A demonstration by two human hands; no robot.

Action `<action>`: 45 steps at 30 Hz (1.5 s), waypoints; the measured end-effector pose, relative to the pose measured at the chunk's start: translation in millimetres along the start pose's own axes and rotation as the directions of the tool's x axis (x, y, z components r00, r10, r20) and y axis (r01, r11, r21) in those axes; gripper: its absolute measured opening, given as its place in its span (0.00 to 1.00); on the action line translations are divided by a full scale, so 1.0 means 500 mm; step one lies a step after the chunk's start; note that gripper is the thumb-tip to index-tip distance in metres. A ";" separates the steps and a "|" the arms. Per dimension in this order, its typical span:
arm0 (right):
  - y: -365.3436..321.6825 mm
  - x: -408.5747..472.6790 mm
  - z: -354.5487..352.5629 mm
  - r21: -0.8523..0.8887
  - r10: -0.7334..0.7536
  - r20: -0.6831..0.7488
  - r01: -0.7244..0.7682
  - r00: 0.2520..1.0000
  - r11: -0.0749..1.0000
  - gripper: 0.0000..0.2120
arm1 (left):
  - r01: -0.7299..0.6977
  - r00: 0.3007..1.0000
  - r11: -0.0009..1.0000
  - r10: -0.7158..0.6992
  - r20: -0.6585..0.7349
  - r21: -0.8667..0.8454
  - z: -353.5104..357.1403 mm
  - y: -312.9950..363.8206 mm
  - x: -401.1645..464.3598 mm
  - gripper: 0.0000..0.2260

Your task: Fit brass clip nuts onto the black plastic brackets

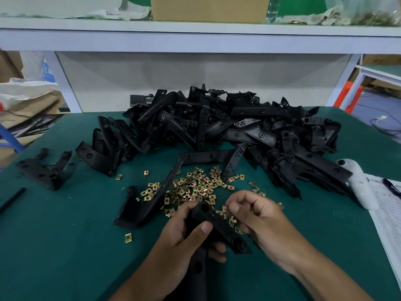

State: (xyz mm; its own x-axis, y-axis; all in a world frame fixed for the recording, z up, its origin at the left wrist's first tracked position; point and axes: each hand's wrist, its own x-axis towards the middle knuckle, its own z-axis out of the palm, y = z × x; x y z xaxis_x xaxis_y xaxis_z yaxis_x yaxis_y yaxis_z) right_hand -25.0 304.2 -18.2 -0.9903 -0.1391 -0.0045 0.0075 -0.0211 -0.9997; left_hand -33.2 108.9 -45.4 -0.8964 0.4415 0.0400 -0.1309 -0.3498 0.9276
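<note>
My left hand (pixel 184 233) grips a black plastic bracket (pixel 219 229) near the table's front, thumb across its upper face. Just to the right, my right hand (pixel 258 216) pinches a brass clip nut (pixel 224 209) between thumb and forefinger, close to the bracket's upper end. A scatter of several loose brass clip nuts (pixel 195 187) lies on the green mat just beyond my hands. A big heap of black brackets (pixel 227 124) fills the back of the table. Another bracket (pixel 149 203) lies left of the nuts.
A row of stacked brackets (pixel 104 146) and a separate bracket (pixel 45 170) sit at the left. A single nut (pixel 128 237) lies near the front. A white object (pixel 358 183) and printed paper (pixel 390 216) lie at the right edge. A white shelf (pixel 195 38) spans overhead.
</note>
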 end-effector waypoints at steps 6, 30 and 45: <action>-0.004 -0.004 0.016 0.083 0.010 -0.016 -0.009 1.000 0.997 0.08 | 0.003 0.998 1.000 -0.005 0.062 0.023 0.000 -0.001 -0.006 0.21; -0.006 -0.006 0.020 0.208 0.017 -0.058 -0.004 0.998 0.978 0.06 | -0.019 0.999 0.999 0.018 0.038 0.026 -0.010 0.004 -0.005 0.12; 0.001 -0.011 0.026 0.177 0.058 -0.069 -0.045 0.996 0.983 0.12 | -0.029 0.999 0.998 0.030 -0.024 0.047 -0.002 -0.003 -0.005 0.18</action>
State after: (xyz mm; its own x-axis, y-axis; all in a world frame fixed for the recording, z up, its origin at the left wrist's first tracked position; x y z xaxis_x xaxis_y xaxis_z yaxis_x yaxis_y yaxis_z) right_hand -17.9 292.0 -18.4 -0.9954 -0.0715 -0.0639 0.0765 -0.1896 -0.9789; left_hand -31.1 107.2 -47.2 -0.9100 0.4104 0.0589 -0.0848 -0.3234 0.9425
